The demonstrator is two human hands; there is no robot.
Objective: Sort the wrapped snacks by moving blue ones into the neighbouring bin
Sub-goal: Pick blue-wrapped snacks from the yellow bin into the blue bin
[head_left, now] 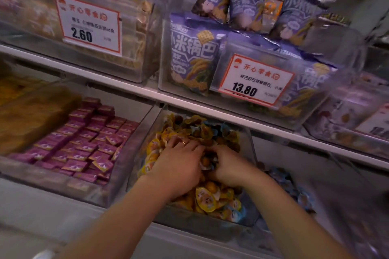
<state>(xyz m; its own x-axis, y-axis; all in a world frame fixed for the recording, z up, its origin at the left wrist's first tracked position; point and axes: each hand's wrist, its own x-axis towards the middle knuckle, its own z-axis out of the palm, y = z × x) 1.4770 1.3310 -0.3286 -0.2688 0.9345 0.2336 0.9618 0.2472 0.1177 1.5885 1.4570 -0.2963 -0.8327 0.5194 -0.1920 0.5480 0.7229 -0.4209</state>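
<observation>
Digging into the middle clear bin (pixel 249 145), both your hands are buried in its heap of wrapped snacks (pixel 205 198), which is mostly yellow with a few blue ones mixed in. Your left hand (pixel 179 161) lies palm down on the pile with its fingers spread and only lightly bent, pressing on yellow wrappers rather than gripping any; a ring (pixel 183 142) shows on one finger. Your right hand (pixel 228 167) sits just beside it, fingertips nearly touching the left's, its fingers curled down into the snacks, but the blur hides whether it has hold of one, so you cannot tell. The clearest blue snacks (pixel 235 213) lie at the near right corner of this bin, below your right wrist and apart from both hands; a few more blue ones show at the far right edge of the pile. Just to the right, the neighbouring bin (pixel 294 193) holds blue-wrapped pieces, heavily blurred. To the left, another clear bin (pixel 63 183) is filled with rows of small purple packets (pixel 84 143). On the shelf above, a clear box (pixel 311 111) holds tall purple snack bags (pixel 192 59) behind a price tag (pixel 254 80) reading 13.80, and farther left a second tag (pixel 88 25) reads 2.60.
</observation>
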